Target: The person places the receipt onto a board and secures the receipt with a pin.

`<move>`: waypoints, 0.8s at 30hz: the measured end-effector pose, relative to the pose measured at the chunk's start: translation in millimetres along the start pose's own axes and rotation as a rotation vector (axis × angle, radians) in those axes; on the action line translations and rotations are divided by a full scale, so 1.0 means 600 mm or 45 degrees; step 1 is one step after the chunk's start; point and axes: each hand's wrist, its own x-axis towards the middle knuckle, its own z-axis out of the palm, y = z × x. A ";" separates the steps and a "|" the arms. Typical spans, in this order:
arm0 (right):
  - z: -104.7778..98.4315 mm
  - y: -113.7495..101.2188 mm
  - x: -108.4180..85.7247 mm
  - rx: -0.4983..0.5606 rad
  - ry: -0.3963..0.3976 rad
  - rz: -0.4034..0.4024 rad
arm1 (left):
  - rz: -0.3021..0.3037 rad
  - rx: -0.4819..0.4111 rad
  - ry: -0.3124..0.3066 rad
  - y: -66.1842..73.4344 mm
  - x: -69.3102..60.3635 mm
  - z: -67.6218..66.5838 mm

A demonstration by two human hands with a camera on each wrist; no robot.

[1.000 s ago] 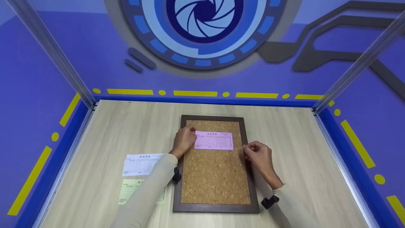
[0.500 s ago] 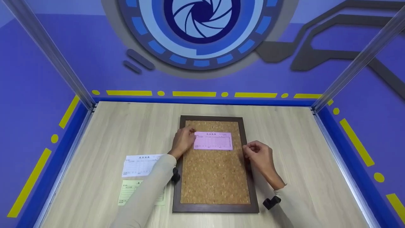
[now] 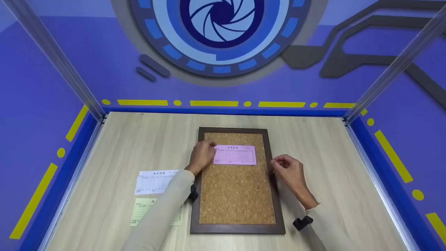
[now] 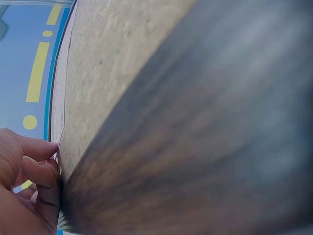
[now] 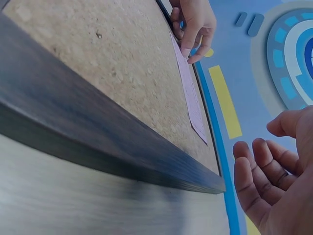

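Observation:
A brown-framed cork board (image 3: 237, 195) lies on the table. Across its upper part sits a pink printed slip (image 3: 235, 155), which the right wrist view shows edge-on along the cork. My left hand (image 3: 203, 155) reaches over the frame's left side, thumb and finger pinching at the slip's upper left corner; whether a small pin sits between them is hidden. Just off the board's right edge hovers my right hand (image 3: 289, 170). In the right wrist view its fingers (image 5: 266, 171) are loosely bent, the thumb stands apart, and nothing is visible between them.
Left of the board, a white printed slip (image 3: 153, 182) lies above a green slip (image 3: 143, 211), both partly covered by my left sleeve (image 3: 162, 209). Blue panels (image 3: 223, 83) enclose the wooden table (image 3: 334, 157) at the back and sides.
My right hand has shifted slightly right, away from the board's frame. The left hand and the pink slip keep their place.

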 end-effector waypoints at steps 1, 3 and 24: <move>-0.002 0.000 0.000 0.006 -0.001 -0.009 | 0.004 0.003 -0.002 0.000 0.000 0.000; -0.005 0.000 -0.001 0.017 -0.004 -0.025 | 0.012 0.013 -0.001 -0.001 0.001 0.001; -0.047 0.002 -0.017 -0.024 0.114 0.025 | 0.023 0.207 -0.185 0.026 -0.007 -0.025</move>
